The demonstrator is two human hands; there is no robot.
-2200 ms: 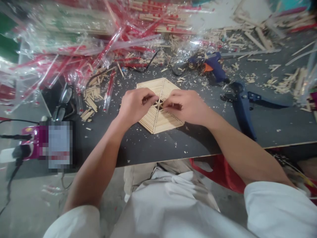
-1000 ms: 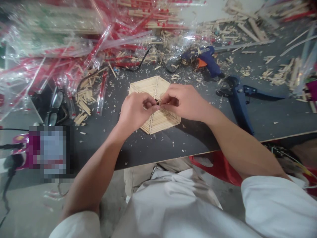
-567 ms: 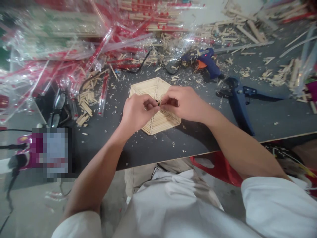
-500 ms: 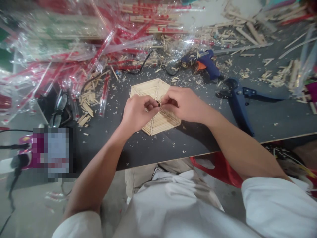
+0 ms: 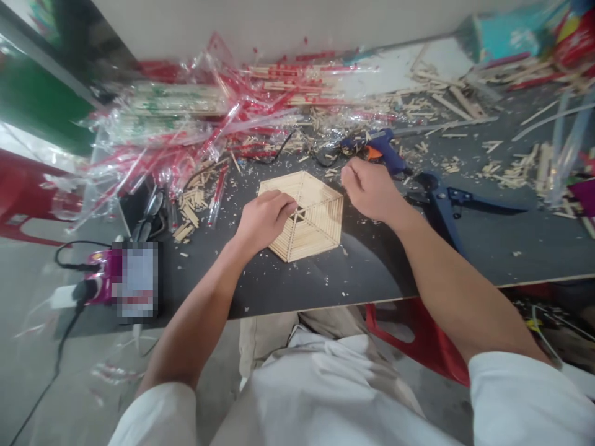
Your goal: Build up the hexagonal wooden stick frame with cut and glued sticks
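A hexagon panel (image 5: 316, 220) made of glued wooden sticks lies flat on the dark table (image 5: 362, 272), with a small gap at its middle. My left hand (image 5: 264, 218) rests on the panel's left side, fingers curled and pressing down beside the gap. My right hand (image 5: 369, 189) hovers off the panel's upper right corner, fingers curled together; whether they hold anything is hidden. A blue glue gun (image 5: 380, 148) lies just beyond that hand.
Blue cutters (image 5: 444, 201) lie right of the panel. A heap of clear and red stick wrappers (image 5: 195, 124) fills the back left. Cut stick pieces (image 5: 188, 214) and shavings are scattered around. Glasses (image 5: 151, 214) and a pink device (image 5: 100, 275) with cables sit at left.
My right hand has left the panel's middle and moved up and right toward the glue gun. My left hand stays on the panel. The camera has tilted up.
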